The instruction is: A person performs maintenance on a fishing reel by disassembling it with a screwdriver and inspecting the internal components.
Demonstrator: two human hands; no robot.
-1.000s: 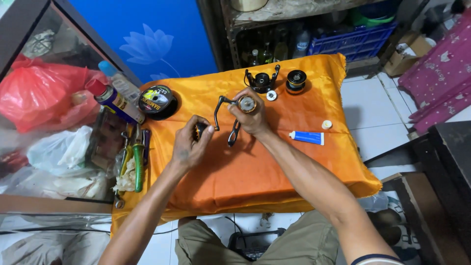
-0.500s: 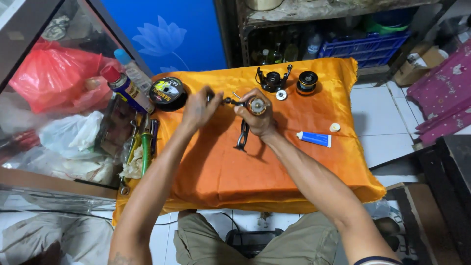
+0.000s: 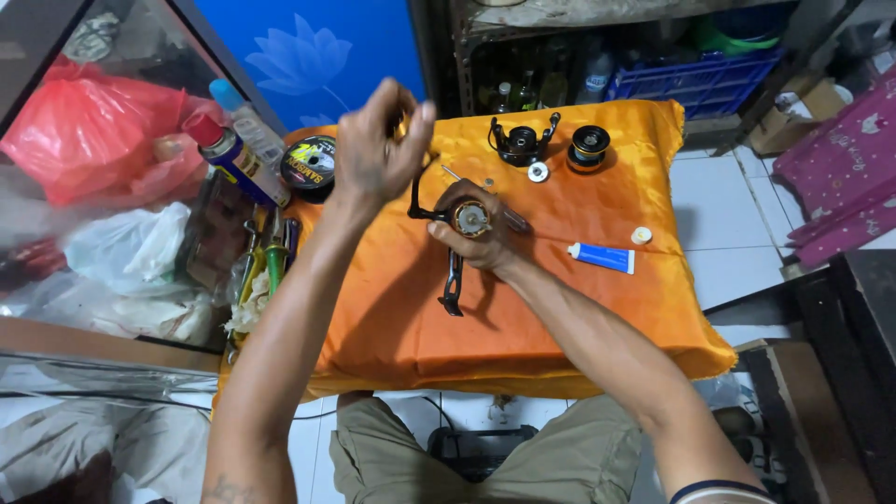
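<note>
Over the orange tabletop [image 3: 560, 317], the left hand [image 3: 378, 140] has lifted up and away, fingers pinched on something small I cannot make out, while the right hand [image 3: 481, 238] grips the reel body [image 3: 467, 219] mid-table, now held single-handed.

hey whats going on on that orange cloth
A person sits at an orange cloth with a taken-apart fishing reel. The right hand grips the reel body against the cloth, its black foot pointing toward the person. The left hand is raised above the cloth, fingers pinched around something small that cannot be made out. Further back lie a black rotor, a spool and a washer; a blue tube lies at the right.
</note>
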